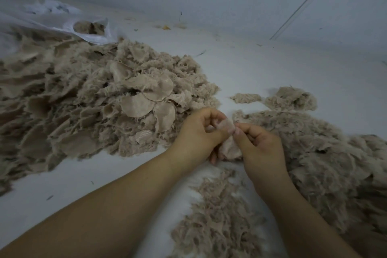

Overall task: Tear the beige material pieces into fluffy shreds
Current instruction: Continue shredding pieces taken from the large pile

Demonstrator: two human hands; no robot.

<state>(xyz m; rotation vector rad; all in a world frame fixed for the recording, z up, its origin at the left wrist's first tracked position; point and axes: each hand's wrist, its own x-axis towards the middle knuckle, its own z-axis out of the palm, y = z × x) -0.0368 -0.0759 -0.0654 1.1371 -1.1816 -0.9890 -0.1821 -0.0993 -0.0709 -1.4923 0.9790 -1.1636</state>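
We pinch one beige piece [227,132] between our left hand [199,132] and right hand [259,142], near the table's [272,65] middle. To tear well, we should keep both pinches close together, pull apart, and drop fluff onto the right shred pile [326,153].

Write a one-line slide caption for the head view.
Both hands, left hand and right hand, pinch one beige piece between the big pile and the shreds.

A small beige piece [227,130], seemingly thin mesh, sits upright between a heaped pile [100,100] and fluffy shreds [326,153].
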